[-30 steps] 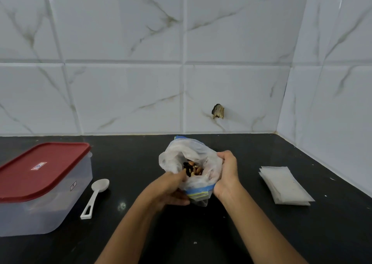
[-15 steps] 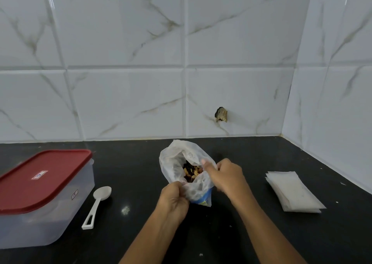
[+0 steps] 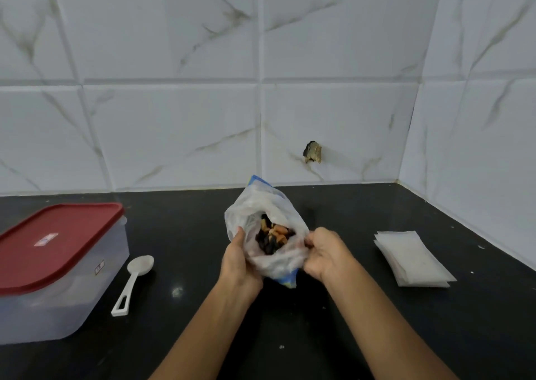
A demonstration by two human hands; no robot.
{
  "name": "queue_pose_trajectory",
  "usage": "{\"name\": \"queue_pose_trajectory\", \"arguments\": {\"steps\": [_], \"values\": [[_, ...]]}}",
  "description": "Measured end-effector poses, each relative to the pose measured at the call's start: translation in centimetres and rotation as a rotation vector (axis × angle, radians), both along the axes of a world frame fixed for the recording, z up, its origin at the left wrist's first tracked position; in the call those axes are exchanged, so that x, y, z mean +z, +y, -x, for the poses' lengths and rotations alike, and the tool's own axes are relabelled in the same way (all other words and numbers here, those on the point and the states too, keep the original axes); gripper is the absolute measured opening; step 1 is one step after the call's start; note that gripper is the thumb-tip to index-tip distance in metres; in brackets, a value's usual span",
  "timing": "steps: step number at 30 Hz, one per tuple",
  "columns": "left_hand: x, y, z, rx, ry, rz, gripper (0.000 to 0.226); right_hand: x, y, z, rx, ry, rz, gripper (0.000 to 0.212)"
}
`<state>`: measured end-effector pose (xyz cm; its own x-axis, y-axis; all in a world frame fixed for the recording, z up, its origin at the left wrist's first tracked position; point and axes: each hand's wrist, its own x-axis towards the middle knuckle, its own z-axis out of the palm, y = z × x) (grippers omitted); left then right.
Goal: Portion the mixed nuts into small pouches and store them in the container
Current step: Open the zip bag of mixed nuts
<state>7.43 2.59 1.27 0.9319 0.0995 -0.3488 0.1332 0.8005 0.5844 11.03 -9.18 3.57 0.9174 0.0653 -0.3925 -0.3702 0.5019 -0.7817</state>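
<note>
A clear plastic bag (image 3: 255,205) with blue trim stands open on the black counter (image 3: 348,307), and mixed nuts (image 3: 272,236) show dark and orange inside its mouth. My left hand (image 3: 237,260) grips the bag's left rim. My right hand (image 3: 324,252) pinches the right rim, and the two hold the mouth spread apart. A stack of small white pouches (image 3: 412,259) lies flat to the right. At the left stands a clear container (image 3: 58,292) with its red lid (image 3: 55,243) on. A white spoon (image 3: 133,284) lies beside the container.
White marble tiles form the back wall and the right wall, meeting at the counter's far right corner. A chipped hole (image 3: 312,152) marks the back wall above the bag. Bare counter lies between the bag and the pouches.
My hands shifted on the bag: the left moved up from its lower front to the left rim, the right from the top edge to the right rim. The mouth is wider.
</note>
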Motion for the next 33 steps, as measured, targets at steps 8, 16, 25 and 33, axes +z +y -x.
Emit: {"name": "queue_pose_trajectory", "arguments": {"steps": [8, 16, 25, 33], "values": [[-1.1, 0.0, -1.1, 0.044, 0.133, -0.367, 0.039, -0.5, 0.7, 0.6, 0.120, -0.375, 0.921, 0.032], [-1.6, 1.7, -2.0, -0.003, 0.136, -0.293, 0.023, -2.0, -1.3, -3.1, -0.094, 0.009, 0.207, 0.032], [-0.5, 0.3, -0.1, 0.300, -0.196, -1.309, 0.037, -2.9, -2.1, -3.1, 0.086, 0.045, 0.159, 0.033], [-0.7, 0.7, -0.2, 0.215, -0.083, -1.614, 0.039, -1.7, -2.3, -3.2, 0.332, -0.182, 0.446, 0.066]]}}
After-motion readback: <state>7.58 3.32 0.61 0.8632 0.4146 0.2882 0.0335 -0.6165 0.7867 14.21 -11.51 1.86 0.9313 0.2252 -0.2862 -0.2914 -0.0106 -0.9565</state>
